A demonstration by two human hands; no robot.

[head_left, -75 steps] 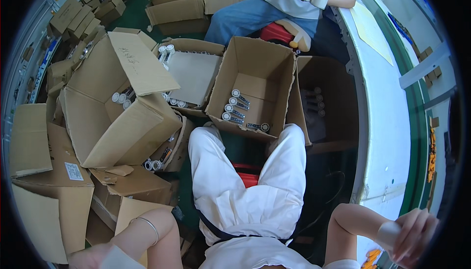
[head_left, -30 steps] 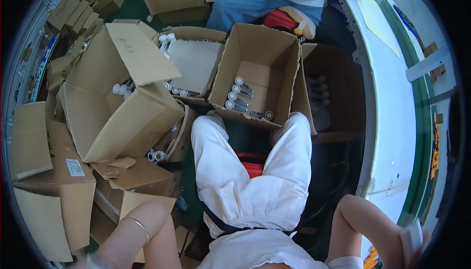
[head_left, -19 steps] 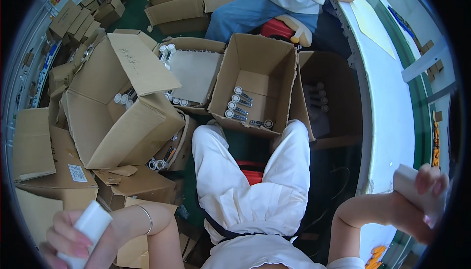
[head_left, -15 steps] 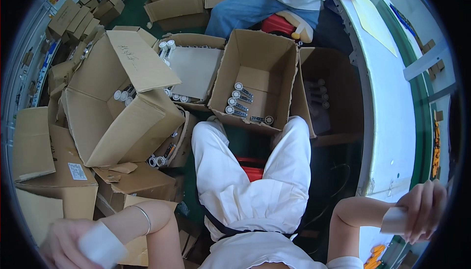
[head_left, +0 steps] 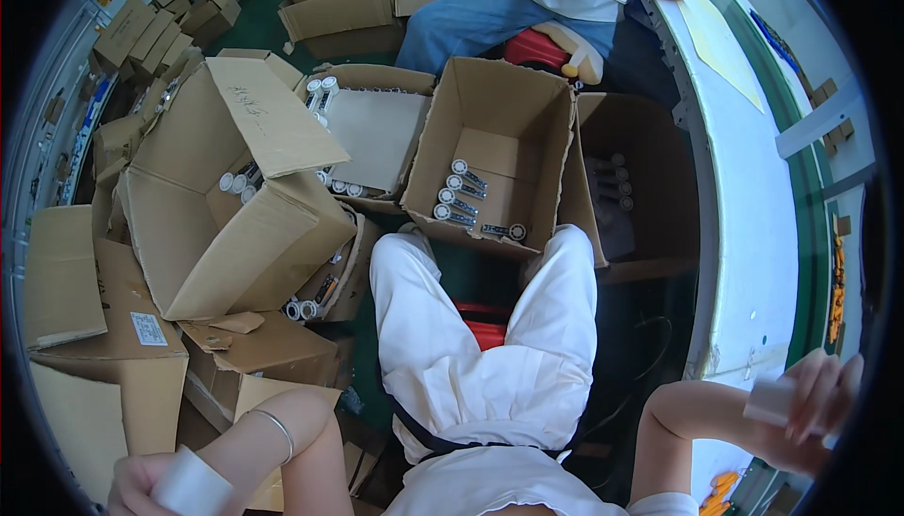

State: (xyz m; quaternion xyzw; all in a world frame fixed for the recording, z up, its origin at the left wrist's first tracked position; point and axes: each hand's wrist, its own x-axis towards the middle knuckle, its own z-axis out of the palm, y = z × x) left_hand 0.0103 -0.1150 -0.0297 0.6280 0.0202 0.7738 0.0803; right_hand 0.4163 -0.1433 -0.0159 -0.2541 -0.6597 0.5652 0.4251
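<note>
At the lower left, my left hand (head_left: 134, 480) is closed around a smooth white block-like piece (head_left: 192, 486) with rounded sides; part of this hand lies in the dark rim. Out at the right, past the white table edge, my right hand (head_left: 821, 401) grips another white piece (head_left: 770, 400), blurred and partly covered by the fingers. What kind of things these are I cannot tell. In front of my knees stands an open cardboard box (head_left: 508, 102) holding several white round-headed pieces (head_left: 456, 198) with dark and silver stems.
A white worktable (head_left: 744, 224) runs along my right. Left of me, open cartons (head_left: 179, 224) hold similar pieces, and a darker carton (head_left: 650, 139) stands right of the middle box. Opposite sits a co-worker (head_left: 490, 22) holding white round pieces. Orange items (head_left: 721, 494) lie low right.
My left hand has shifted a little right and down with its white piece. The right hand has turned, and its white piece has moved slightly up and to the right.
</note>
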